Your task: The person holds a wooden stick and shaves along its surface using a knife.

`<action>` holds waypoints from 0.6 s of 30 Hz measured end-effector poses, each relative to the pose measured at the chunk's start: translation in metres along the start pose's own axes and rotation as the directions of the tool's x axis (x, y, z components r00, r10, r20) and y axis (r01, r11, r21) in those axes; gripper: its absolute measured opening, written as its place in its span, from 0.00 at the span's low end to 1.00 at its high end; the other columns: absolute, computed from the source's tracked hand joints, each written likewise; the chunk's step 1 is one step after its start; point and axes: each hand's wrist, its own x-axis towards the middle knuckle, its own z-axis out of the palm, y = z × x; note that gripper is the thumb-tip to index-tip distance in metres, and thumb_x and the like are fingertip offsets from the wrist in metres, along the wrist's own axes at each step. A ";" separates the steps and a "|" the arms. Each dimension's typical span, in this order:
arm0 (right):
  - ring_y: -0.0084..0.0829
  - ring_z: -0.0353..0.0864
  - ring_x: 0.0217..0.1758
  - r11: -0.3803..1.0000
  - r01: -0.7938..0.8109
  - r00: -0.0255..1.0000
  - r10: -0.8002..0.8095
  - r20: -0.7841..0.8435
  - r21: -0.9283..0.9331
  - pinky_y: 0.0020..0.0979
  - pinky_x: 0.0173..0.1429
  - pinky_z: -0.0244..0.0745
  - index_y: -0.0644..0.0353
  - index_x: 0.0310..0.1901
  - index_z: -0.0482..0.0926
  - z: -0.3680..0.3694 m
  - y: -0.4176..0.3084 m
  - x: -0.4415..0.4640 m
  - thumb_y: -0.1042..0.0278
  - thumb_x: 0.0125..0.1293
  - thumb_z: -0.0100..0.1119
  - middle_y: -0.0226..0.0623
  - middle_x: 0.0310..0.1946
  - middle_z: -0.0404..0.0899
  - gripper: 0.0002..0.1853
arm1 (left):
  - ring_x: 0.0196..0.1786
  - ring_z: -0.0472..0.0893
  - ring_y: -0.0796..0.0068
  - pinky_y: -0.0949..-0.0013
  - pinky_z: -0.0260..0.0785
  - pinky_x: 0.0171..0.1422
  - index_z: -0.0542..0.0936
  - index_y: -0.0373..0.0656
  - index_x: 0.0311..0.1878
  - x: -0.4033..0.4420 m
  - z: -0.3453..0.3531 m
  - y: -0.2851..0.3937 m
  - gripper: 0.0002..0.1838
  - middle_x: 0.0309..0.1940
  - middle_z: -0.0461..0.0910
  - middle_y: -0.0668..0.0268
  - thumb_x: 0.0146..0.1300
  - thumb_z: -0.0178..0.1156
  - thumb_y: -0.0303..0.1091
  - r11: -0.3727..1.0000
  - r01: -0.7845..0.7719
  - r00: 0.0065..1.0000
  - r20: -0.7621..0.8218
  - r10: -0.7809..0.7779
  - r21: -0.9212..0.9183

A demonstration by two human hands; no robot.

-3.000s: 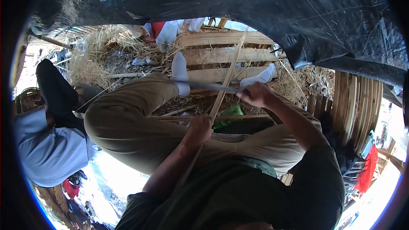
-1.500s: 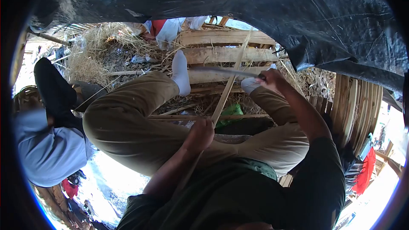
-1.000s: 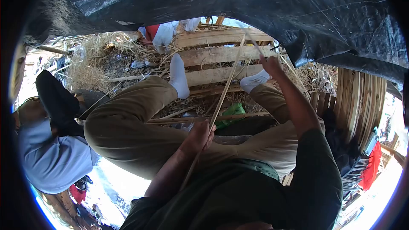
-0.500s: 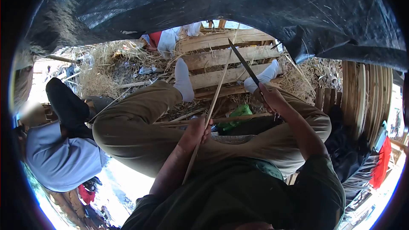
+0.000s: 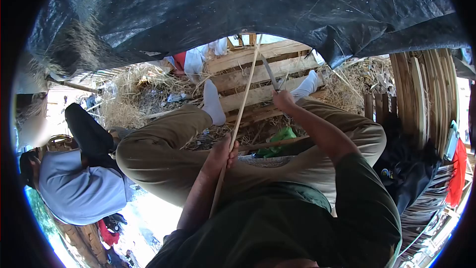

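My left hand [image 5: 223, 155] is closed around a long thin wooden strip [image 5: 245, 100], which runs from beside my torso up past my feet. Closed on a knife, my right hand [image 5: 284, 102] is beyond my lap to the right of the strip. The knife's blade [image 5: 269, 72] points up and to the left, its tip near the strip's upper part. The handle is mostly hidden in my fingers.
Wooden slats [image 5: 267, 63] and straw [image 5: 131, 89] lie around my feet. A green plastic bag [image 5: 281, 142] is between my legs. A seated person [image 5: 82, 186] is at the left. Dark sheeting [image 5: 208, 12] hangs above; stacked wood strips [image 5: 430, 100] stand at the right.
The knife and my right hand have moved left, nearer the strip. The strip now stands more upright, still in my left hand. The whole view has shifted, with the sheeting hanging lower.
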 end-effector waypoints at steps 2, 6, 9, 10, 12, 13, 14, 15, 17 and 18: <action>0.46 0.87 0.40 0.995 0.073 0.994 -0.078 -0.072 -0.063 0.47 0.43 0.81 0.58 0.41 0.86 0.063 0.009 0.044 0.58 0.68 0.50 0.50 0.34 0.86 0.17 | 0.14 0.61 0.83 0.75 0.54 0.18 0.69 0.45 0.39 -0.002 0.000 -0.004 0.23 0.16 0.61 0.76 0.77 0.36 0.55 0.999 -0.011 1.000 -0.015 0.011 0.033; 0.48 0.86 0.42 0.896 0.337 0.941 -0.313 0.128 -0.288 0.48 0.47 0.81 0.57 0.38 0.87 0.049 -0.024 0.015 0.59 0.66 0.52 0.47 0.35 0.86 0.15 | 0.13 0.61 0.82 0.74 0.54 0.17 0.69 0.45 0.39 -0.004 0.000 -0.002 0.21 0.15 0.61 0.75 0.76 0.35 0.53 0.997 -0.009 0.999 -0.046 0.012 0.074; 0.50 0.86 0.43 0.912 0.304 0.950 -0.266 0.165 -0.275 0.47 0.50 0.80 0.59 0.38 0.87 0.055 -0.018 0.014 0.58 0.65 0.56 0.47 0.37 0.86 0.15 | 0.13 0.61 0.82 0.74 0.54 0.16 0.69 0.45 0.39 0.001 -0.002 0.004 0.22 0.15 0.61 0.75 0.76 0.34 0.52 0.998 0.030 0.999 -0.039 -0.028 0.050; 0.50 0.85 0.44 0.958 0.218 0.971 -0.194 0.137 -0.189 0.47 0.51 0.80 0.59 0.38 0.87 0.072 -0.007 0.025 0.57 0.64 0.57 0.48 0.37 0.86 0.15 | 0.13 0.61 0.82 0.73 0.54 0.16 0.69 0.45 0.39 0.003 -0.003 0.007 0.22 0.14 0.61 0.75 0.76 0.34 0.52 0.998 0.048 0.998 -0.037 -0.047 0.037; 0.50 0.85 0.46 0.995 0.082 0.991 -0.075 0.107 -0.064 0.46 0.51 0.80 0.60 0.39 0.86 0.070 -0.005 0.027 0.56 0.63 0.60 0.49 0.39 0.85 0.15 | 0.12 0.61 0.82 0.73 0.54 0.16 0.69 0.45 0.38 0.005 -0.001 0.011 0.23 0.14 0.60 0.75 0.76 0.34 0.53 0.996 0.083 0.996 -0.037 -0.082 0.026; 0.50 0.84 0.47 0.999 0.036 0.994 -0.033 0.100 -0.029 0.46 0.51 0.80 0.60 0.40 0.86 0.045 -0.014 0.015 0.55 0.62 0.61 0.50 0.40 0.85 0.16 | 0.12 0.60 0.82 0.73 0.54 0.16 0.69 0.45 0.38 0.007 -0.001 0.012 0.23 0.14 0.60 0.75 0.76 0.34 0.54 0.995 0.094 0.995 -0.035 -0.093 0.027; 0.50 0.84 0.48 1.000 -0.011 0.996 0.010 0.092 0.003 0.46 0.52 0.79 0.60 0.40 0.86 0.022 -0.020 0.006 0.55 0.61 0.62 0.50 0.41 0.85 0.16 | 0.12 0.60 0.82 0.73 0.54 0.16 0.69 0.45 0.38 0.008 -0.001 0.008 0.23 0.13 0.61 0.76 0.76 0.34 0.54 0.995 0.089 0.996 -0.031 -0.087 0.043; 0.51 0.84 0.48 0.999 -0.027 0.999 0.026 0.034 0.033 0.47 0.51 0.79 0.62 0.39 0.85 0.006 -0.024 0.004 0.53 0.62 0.61 0.52 0.41 0.84 0.18 | 0.12 0.60 0.82 0.73 0.54 0.16 0.69 0.46 0.37 0.010 -0.001 0.007 0.24 0.13 0.61 0.76 0.76 0.34 0.54 0.995 0.081 0.996 -0.026 -0.080 0.060; 0.54 0.83 0.47 0.995 -0.047 0.995 0.055 -0.081 0.091 0.49 0.51 0.78 0.66 0.38 0.84 -0.020 -0.031 0.015 0.49 0.62 0.60 0.57 0.41 0.83 0.22 | 0.12 0.61 0.83 0.74 0.55 0.17 0.70 0.46 0.37 0.011 0.002 0.010 0.24 0.14 0.62 0.76 0.76 0.34 0.55 0.988 0.074 0.996 -0.051 -0.068 0.136; 0.54 0.83 0.47 0.992 -0.037 0.987 0.055 -0.151 0.117 0.49 0.51 0.78 0.66 0.39 0.83 -0.018 -0.028 0.037 0.51 0.62 0.61 0.57 0.40 0.83 0.21 | 0.13 0.61 0.83 0.74 0.55 0.17 0.70 0.46 0.37 0.011 0.002 0.012 0.24 0.14 0.63 0.76 0.76 0.34 0.56 0.982 0.072 0.996 -0.065 -0.061 0.174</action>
